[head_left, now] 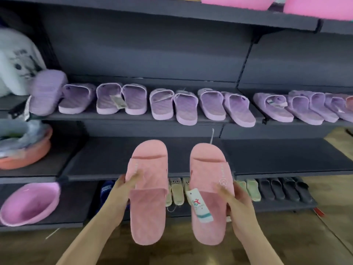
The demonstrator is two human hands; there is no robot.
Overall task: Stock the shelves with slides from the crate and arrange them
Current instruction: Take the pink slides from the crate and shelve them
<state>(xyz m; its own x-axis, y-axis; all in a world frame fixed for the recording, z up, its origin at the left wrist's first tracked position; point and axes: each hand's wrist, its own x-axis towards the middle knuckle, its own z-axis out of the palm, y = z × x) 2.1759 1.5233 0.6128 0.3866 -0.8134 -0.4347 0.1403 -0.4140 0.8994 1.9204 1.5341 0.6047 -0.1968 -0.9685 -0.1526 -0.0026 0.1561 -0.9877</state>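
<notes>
**Slides in pink, one per hand, held before the dark shelving**

At far left a coral plastic basin (28, 155) stuffed with clear bags sits on a side shelf, and below it a pink plastic basin (28, 204) lies tilted. The left hand (122, 188) grips the left pink rubber slide (148, 207) at its strap, thumb on top and fingers curled beneath. Just beside it, across a narrow gap, the right pink rubber slide (209, 169) carries a white paper tag (198, 206). The right hand (239, 203) clamps its outer edge, thumb across the strap. Both slides are in the air, footbeds up, toes pointing over the front of the dark grey middle shelf (277, 157). Above that, a row of lilac slides (183, 106) lines the next shelf from left to right. On the bottom shelf, behind the held pair, stand beige slides (176, 191), then pale green slides (252, 190), then black slides (286, 190) to the right.
</notes>
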